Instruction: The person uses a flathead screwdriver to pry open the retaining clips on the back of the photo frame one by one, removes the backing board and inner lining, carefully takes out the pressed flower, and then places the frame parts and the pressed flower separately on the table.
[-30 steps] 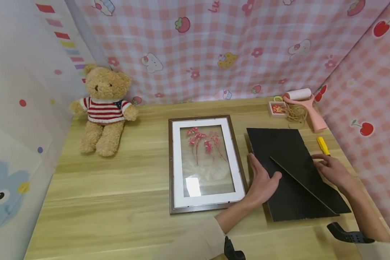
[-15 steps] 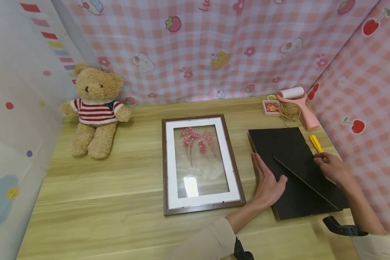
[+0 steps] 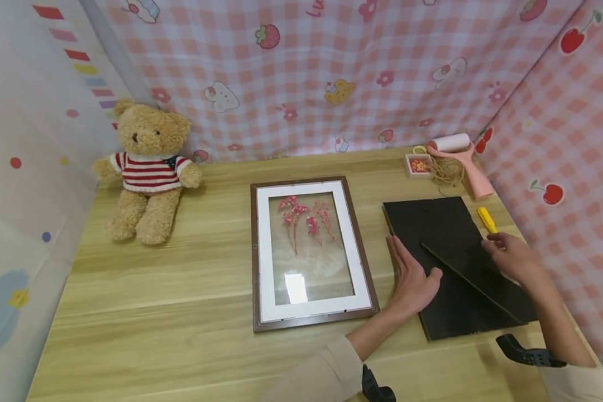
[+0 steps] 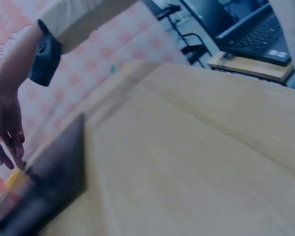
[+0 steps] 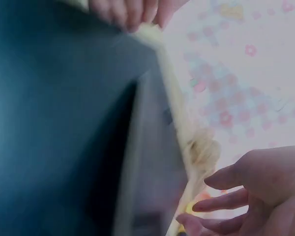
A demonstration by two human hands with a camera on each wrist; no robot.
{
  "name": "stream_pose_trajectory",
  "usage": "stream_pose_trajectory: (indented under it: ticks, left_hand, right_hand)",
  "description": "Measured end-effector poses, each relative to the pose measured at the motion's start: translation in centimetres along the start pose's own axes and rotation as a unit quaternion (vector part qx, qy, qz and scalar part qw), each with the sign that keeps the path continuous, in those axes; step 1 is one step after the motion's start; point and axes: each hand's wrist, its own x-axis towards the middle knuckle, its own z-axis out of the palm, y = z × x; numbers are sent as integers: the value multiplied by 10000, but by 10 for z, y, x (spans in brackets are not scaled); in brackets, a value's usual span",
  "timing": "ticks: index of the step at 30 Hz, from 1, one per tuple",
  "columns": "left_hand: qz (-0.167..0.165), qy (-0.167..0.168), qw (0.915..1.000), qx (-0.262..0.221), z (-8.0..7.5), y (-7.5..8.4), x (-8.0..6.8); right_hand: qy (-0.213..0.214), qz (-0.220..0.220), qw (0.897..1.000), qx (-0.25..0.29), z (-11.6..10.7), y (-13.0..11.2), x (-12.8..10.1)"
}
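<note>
A black backing board [image 3: 432,223] lies flat on the wooden table [image 3: 181,279], its thin stand strut [image 3: 469,282] running diagonally across it. My left hand [image 3: 413,276] rests with straight fingers on the board's left edge. My right hand [image 3: 505,254] is at the board's right edge, fingers relaxed and holding nothing. In the right wrist view those fingers [image 5: 246,191] stand apart from the dark board [image 5: 49,123]. Left of the board lies a brown picture frame [image 3: 309,251] with a white mat and pink pressed flowers.
A teddy bear [image 3: 148,167] in a striped sweater sits at the back left. A pink lint roller [image 3: 462,153], a coil of twine [image 3: 447,170] and a small box [image 3: 417,164] sit at the back right. A yellow tool [image 3: 487,219] lies beside the board. Pink curtains enclose the table.
My right hand has drifted from on the board toward its right edge, near the yellow tool. The left hand stays on the left edge. The head view shifted slightly.
</note>
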Motion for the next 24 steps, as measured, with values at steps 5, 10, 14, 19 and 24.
stream_pose_trajectory:
  ticks: [5, 10, 14, 19, 24]
  left_hand:
    - [-445, -157, 9984, -308, -34, 15, -7]
    - [628, -842, 9944, 148, -120, 32, -28]
    - [1735, -858, 9695, 1501, -208, 34, -37]
    - [2104, -671, 9441, 2450, -301, -4, -22]
    - [1846, -802, 9415, 2702, -364, -62, 10]
  right_hand:
    - [604, -684, 9950, 394, 3, -47, -4]
    - [1271, -1740, 9743, 661, 18, -118, -10]
    - [1253, -2125, 9661, 762, 37, -172, -11]
    - [760, -2160, 9709, 701, 70, -221, 4]
    - [328, -1854, 9810, 476, 96, -246, 25]
